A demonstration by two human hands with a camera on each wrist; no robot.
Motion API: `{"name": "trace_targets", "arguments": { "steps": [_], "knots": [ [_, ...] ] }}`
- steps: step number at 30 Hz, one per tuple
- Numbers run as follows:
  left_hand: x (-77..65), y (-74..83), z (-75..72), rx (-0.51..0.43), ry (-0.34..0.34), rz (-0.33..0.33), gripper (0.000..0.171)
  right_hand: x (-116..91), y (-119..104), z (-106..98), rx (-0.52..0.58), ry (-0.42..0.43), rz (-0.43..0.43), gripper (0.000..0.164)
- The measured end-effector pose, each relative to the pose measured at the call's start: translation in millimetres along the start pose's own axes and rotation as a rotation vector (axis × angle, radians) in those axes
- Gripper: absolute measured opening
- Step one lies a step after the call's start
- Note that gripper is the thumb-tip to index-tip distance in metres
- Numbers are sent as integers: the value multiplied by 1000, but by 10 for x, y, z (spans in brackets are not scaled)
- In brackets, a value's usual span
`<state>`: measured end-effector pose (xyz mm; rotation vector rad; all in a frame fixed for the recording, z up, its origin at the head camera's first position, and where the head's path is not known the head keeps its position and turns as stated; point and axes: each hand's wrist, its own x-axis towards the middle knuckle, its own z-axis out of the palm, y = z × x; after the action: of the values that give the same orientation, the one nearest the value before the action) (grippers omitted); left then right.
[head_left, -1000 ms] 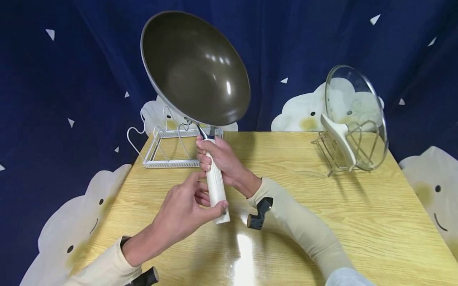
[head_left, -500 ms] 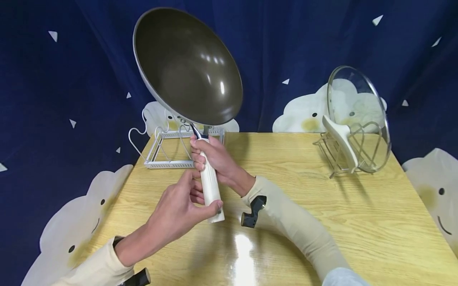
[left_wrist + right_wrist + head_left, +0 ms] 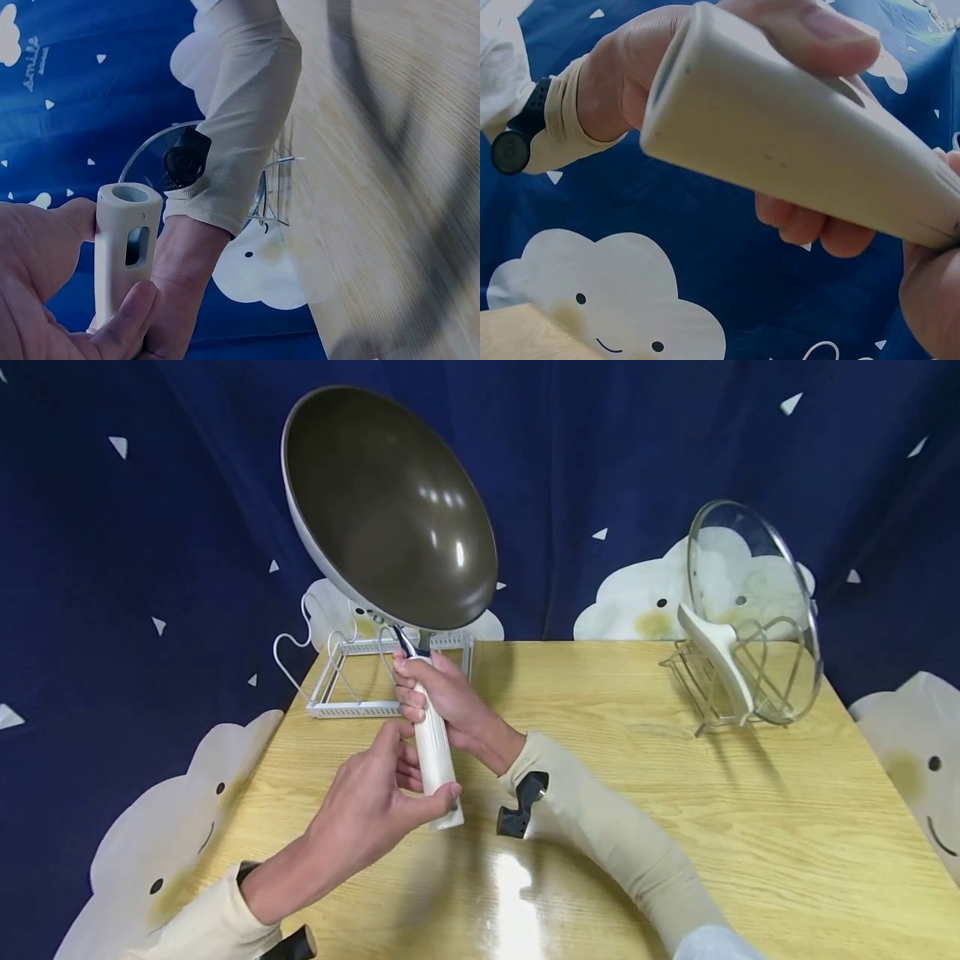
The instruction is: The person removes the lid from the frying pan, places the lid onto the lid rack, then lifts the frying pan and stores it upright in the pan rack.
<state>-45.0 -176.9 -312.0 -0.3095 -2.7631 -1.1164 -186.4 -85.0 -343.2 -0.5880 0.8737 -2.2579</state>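
Note:
A large wok [image 3: 386,510] with a dark inside and a white outside hangs tilted in the air, its bowl facing me. My right hand [image 3: 450,702] grips its white handle [image 3: 435,752] close to the metal neck. Lower down, my left hand [image 3: 367,802] holds the same handle between thumb and fingers, with the thumb near the butt end. The left wrist view shows the hollow end and side slot of the handle [image 3: 120,255]. In the right wrist view the left thumb [image 3: 832,41] lies along the handle's top and fingertips show beneath it.
A white wire rack [image 3: 352,712] stands at the table's back left, partly behind the wok. At the back right, a glass lid [image 3: 738,543] with a white handle leans upright in a metal wire stand [image 3: 705,693]. A blue curtain [image 3: 555,468] closes off the wooden table's [image 3: 637,818] far side.
The wok and both hands have shifted a little to the left, and the bowl has turned slightly. Both hands keep their hold on the handle. Rack and lid stay put.

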Motion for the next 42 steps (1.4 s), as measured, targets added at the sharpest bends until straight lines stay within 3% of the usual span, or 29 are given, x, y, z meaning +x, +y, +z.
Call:
{"name": "trace_targets", "arguments": {
  "steps": [13,28,42],
  "knots": [
    [-37,35,-61,157,61,-1,54,69,29,65,80,-81,-12,18],
    [-72,-5,-55,183,94,-12,52,127,105,63,166,-119,20,20],
    [-98,-73,-46,235,144,23,55,175,139,68,282,-206,49,23]
  ]
}}
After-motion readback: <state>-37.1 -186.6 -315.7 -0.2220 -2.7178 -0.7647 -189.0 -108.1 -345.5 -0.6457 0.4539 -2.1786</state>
